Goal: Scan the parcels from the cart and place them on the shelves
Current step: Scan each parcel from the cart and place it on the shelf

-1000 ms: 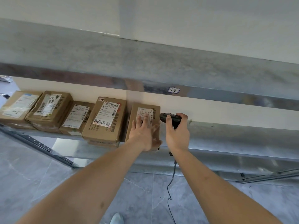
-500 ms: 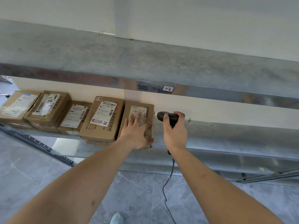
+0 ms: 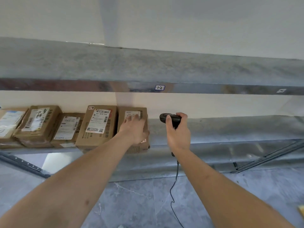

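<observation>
A brown cardboard parcel (image 3: 143,112) with a white label lies on the metal shelf (image 3: 222,129), at the right end of a row of parcels. My left hand (image 3: 134,129) lies flat on top of it with the fingers straight. My right hand (image 3: 178,134) grips a black barcode scanner (image 3: 169,119) just right of that parcel, its head pointing left. The scanner's cable (image 3: 174,186) hangs down toward the floor.
Several other labelled cardboard parcels (image 3: 98,125) lie side by side on the shelf to the left. An upper shelf (image 3: 213,71) carries a small tag marked 1-2 (image 3: 159,87). The shelf is bare to the right of the scanner. A grey tiled floor (image 3: 139,203) lies below.
My left hand has pushed the parcel left, up against the neighbouring box. The right hand with the scanner has stayed beside it.
</observation>
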{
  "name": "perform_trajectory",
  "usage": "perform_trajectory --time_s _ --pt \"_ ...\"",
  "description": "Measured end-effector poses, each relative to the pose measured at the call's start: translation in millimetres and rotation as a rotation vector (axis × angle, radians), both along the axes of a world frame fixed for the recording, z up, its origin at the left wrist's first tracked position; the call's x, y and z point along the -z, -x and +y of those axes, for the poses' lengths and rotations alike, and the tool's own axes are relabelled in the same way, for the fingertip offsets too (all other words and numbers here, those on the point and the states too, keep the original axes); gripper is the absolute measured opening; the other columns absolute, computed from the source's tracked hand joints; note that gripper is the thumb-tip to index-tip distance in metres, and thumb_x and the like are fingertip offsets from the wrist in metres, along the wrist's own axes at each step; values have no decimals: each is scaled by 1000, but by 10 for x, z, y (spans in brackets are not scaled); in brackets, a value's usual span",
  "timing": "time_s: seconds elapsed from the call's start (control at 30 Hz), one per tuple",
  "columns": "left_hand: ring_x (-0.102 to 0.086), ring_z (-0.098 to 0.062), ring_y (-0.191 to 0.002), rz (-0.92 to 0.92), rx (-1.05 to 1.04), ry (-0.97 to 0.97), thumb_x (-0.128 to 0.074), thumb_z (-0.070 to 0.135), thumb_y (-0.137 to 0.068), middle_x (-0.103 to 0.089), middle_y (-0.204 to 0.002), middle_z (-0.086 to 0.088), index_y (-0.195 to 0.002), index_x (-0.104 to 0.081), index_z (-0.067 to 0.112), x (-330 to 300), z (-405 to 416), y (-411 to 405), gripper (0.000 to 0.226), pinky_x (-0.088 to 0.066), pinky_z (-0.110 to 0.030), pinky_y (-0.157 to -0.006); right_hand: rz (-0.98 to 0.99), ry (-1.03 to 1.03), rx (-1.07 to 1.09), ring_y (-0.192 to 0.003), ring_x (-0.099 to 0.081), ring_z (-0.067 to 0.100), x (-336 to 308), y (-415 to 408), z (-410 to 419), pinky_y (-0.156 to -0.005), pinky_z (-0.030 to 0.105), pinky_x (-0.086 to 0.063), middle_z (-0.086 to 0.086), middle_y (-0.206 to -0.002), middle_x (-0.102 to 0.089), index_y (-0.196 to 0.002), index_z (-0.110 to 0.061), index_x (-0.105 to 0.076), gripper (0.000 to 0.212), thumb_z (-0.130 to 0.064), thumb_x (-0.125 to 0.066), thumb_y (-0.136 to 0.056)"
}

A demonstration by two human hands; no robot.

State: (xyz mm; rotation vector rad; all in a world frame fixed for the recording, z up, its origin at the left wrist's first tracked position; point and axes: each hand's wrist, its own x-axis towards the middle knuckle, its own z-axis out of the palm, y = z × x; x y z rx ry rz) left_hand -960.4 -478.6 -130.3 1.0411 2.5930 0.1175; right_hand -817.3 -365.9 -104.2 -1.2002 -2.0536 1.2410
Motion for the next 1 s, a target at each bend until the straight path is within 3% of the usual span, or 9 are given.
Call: perform_trajectory --time_s 0.07,0.23,0.4,0.57,0.9,1.0 --pt "-38 -43 -143 21 42 -11 -54 52 -99 -44 -151 -15 -149 -46 18 -159 32 -54 61 -39 -55 -115 11 -5 43 -95 -69 22 -83 -89 -33 -85 41 -57 -2 -111 -71 -137 -35 -43 39 -53 -54 -104" --pt "-42 -39 -139 52 218 -76 -52 52 -102 -42 -155 -9 -153 -41 17 -445 160 -338 63 -41 -49 -111 24 -49 161 -92 -70 25 -242 -449 -111 -87 50 -59 -4 -106 -71 -132 -42 -42 38 -61 -52 -101" --pt "-44 -40 -135 115 418 -119 -52 52 -100 -43 -155 -7 -152 -43 18 -689 366 -713 63 -40 -50 -113 64 -71 301 -95 -69 24 -486 -961 -85 -88 49 -59 -4 -109 -71 -136 -39 -43 42 -61 -51 -101" --pt "-43 -40 -138 164 528 -179 -51 55 -99 -43 -157 -8 -151 -46 19 -1010 660 -1292 63 -40 -50 -114 101 -143 393 -92 -69 22 -711 -1631 -22 -82 42 -57 -9 -101 -67 -132 -39 -42 35 -58 -51 -103" --pt "-48 -35 -133 224 737 -262 -48 55 -101 -49 -150 -6 -146 -51 18 -1500 1151 -3159 58 -43 -46 -107 179 -207 592 -93 -69 22 -1046 -3484 96 -83 49 -60 -5 -107 -68 -125 -46 -43 33 -65 -50 -99" --pt "-49 -32 -133 216 821 -306 -50 53 -102 -52 -147 -6 -147 -51 19 -1564 1278 -3822 56 -41 -44 -107 170 -241 625 -97 -67 22 -1068 -4130 111 -84 44 -58 -5 -109 -67 -121 -49 -39 26 -62 -50 -102"
